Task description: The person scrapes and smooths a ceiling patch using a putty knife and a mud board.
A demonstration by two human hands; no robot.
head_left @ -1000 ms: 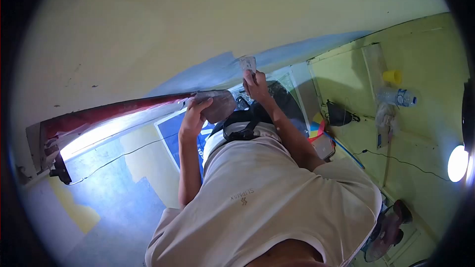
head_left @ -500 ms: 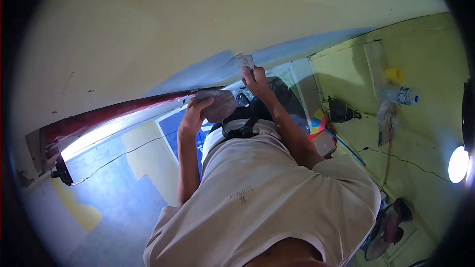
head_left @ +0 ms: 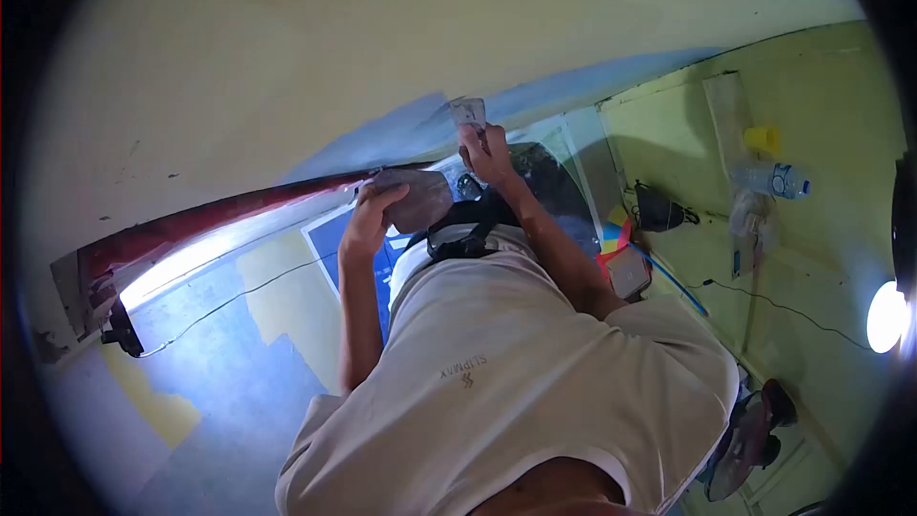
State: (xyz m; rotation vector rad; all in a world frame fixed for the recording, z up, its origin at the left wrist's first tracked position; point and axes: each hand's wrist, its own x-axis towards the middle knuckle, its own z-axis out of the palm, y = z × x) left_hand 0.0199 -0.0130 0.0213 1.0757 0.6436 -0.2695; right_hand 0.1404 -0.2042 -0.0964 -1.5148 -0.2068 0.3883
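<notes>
My right hand (head_left: 487,155) is closed round a putty knife (head_left: 468,112), whose greyish, smeared blade lies over a blue patch (head_left: 401,137) on the cream wall (head_left: 315,48). Lower and to the left, my left hand (head_left: 371,215) grips a flat, grey-brown board (head_left: 418,201) by its left side, thumb on top. The board is in front of my waist, just below the wall's lower edge.
A bright lamp (head_left: 122,330) on the left shines along a red strip (head_left: 220,215). Another lamp (head_left: 887,317) glows at far right. A plastic bottle (head_left: 778,181), a yellow cup (head_left: 762,140) and a black pouch (head_left: 659,208) are along the right-hand wall.
My right hand and the putty knife have shifted slightly up and left along the wall. My left hand and the board have moved only a little.
</notes>
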